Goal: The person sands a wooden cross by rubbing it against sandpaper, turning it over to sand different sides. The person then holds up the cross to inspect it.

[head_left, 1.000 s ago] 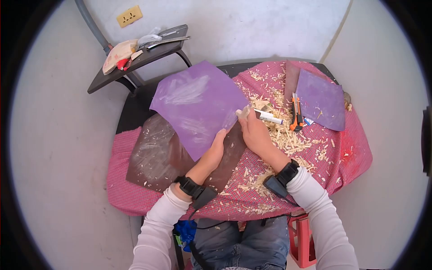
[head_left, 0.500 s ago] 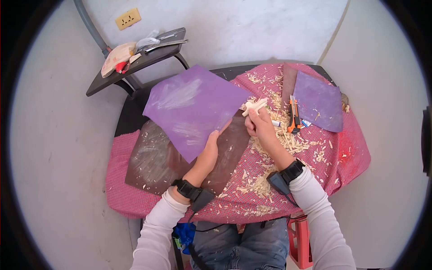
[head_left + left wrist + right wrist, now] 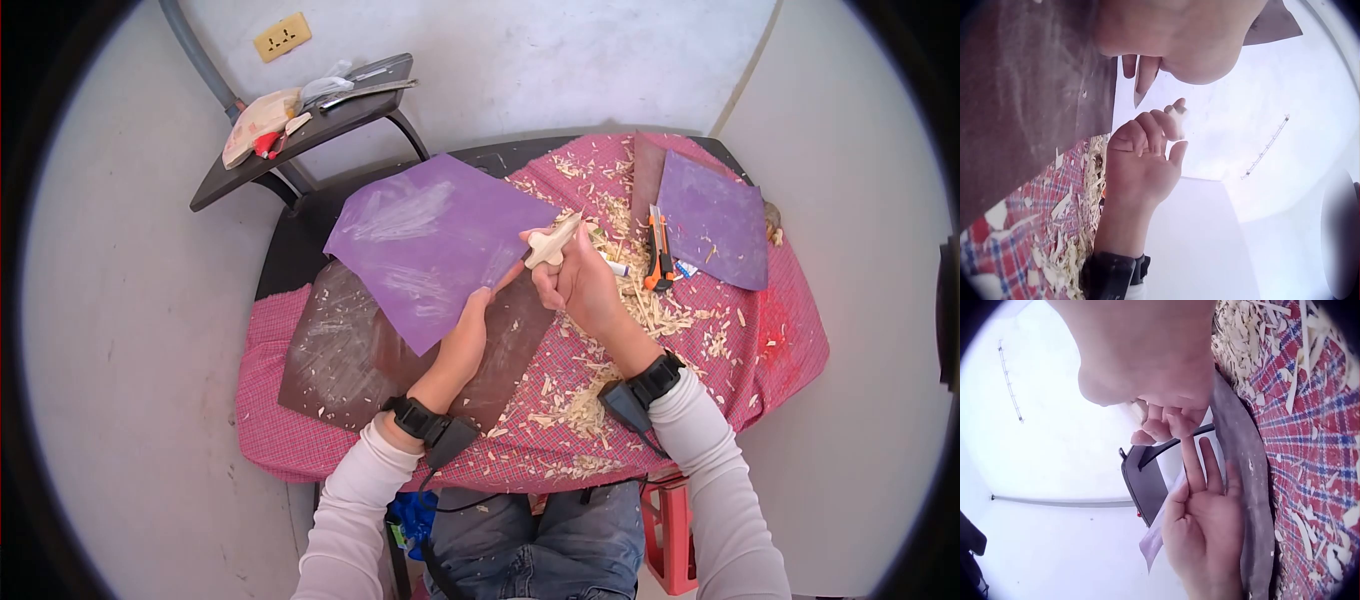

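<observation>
A purple sheet of sandpaper (image 3: 440, 240) with pale dust streaks is held up by my left hand (image 3: 464, 338), thumb on top and fingers underneath. In the right wrist view the left palm (image 3: 1207, 534) faces up, its fingers stretched out. My right hand (image 3: 592, 288) grips a small pale carved wooden piece (image 3: 549, 246) with rounded side lobes, just beyond the sheet's right edge. From the left wrist view, the right hand's fingers (image 3: 1149, 128) curl, and the wooden piece (image 3: 1177, 114) shows at their tips.
Brown sandpaper (image 3: 335, 350) lies under the purple sheet on the checked cloth (image 3: 265, 335). Wood shavings (image 3: 650, 315), an orange utility knife (image 3: 657, 250) and a partly hidden marker (image 3: 618, 268) are to the right. Another purple sheet (image 3: 715, 220) lies beyond. A small dark shelf (image 3: 340, 122) stands back left.
My right hand has drawn the wooden piece off the purple sheet's right corner and turned it to slant upward. The left hand keeps holding the sheet, which has shifted slightly left.
</observation>
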`<state>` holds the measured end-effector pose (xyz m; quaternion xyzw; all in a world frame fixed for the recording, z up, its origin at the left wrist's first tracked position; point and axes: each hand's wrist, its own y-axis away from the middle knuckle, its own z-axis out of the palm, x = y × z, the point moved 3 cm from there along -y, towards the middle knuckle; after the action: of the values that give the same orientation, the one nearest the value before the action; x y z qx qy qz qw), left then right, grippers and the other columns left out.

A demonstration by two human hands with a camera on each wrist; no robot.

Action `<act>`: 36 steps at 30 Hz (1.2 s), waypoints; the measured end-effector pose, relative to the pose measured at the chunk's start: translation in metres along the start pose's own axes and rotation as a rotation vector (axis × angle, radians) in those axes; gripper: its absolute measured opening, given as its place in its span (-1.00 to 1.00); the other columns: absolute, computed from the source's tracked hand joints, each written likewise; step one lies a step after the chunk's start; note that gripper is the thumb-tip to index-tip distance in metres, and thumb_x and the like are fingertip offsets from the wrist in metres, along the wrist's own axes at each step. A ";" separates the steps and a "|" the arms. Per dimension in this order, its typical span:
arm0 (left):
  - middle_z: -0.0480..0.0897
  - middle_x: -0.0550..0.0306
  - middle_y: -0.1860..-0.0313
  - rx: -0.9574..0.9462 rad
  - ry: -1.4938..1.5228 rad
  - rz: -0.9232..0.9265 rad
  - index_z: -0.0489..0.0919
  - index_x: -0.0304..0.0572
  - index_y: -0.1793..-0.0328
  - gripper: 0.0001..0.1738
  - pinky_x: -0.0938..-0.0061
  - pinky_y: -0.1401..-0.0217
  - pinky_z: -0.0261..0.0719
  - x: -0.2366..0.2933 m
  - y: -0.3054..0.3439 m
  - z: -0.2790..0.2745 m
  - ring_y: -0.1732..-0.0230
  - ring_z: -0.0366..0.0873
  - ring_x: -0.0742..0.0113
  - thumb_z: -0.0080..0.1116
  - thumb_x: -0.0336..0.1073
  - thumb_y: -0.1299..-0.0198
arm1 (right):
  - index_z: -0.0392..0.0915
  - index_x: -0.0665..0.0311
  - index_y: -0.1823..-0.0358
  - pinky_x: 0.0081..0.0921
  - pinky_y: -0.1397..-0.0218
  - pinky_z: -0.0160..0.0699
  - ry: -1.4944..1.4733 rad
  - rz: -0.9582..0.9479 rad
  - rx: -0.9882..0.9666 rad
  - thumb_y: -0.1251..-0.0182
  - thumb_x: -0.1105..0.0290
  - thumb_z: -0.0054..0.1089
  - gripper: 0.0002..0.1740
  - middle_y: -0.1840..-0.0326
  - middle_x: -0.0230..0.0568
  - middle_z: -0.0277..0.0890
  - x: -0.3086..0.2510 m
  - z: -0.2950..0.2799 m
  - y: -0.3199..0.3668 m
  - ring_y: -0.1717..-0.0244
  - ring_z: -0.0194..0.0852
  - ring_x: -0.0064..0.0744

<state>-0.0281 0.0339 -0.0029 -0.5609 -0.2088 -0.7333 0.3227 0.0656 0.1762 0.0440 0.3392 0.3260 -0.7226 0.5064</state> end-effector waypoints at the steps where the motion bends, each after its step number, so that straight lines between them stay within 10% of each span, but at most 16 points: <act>1: 0.47 0.14 -0.09 0.034 -0.012 -0.021 0.46 -0.35 -0.11 -0.68 0.35 -0.34 0.27 -0.007 -0.002 -0.005 -0.16 0.38 0.34 -0.06 -0.29 -0.36 | 0.31 0.34 -0.26 -0.62 0.56 0.08 -0.007 0.007 -0.007 -0.50 -0.25 -0.65 -0.17 0.59 -0.32 0.34 0.000 0.000 0.000 0.69 0.08 -0.58; 36: 0.53 0.18 -0.02 0.059 0.019 -0.083 0.51 -0.25 -0.04 -0.79 0.33 -0.21 0.37 -0.016 -0.002 -0.007 -0.08 0.43 0.40 0.02 -0.38 -0.31 | 0.26 0.45 -0.33 -0.62 0.51 0.11 -0.061 0.106 -0.054 -0.41 -0.39 -0.74 0.02 0.60 -0.34 0.30 0.004 0.001 0.000 0.66 0.13 -0.58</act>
<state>-0.0323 0.0342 -0.0197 -0.5348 -0.2505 -0.7449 0.3105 0.0648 0.1733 0.0415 0.3197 0.3115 -0.6958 0.5627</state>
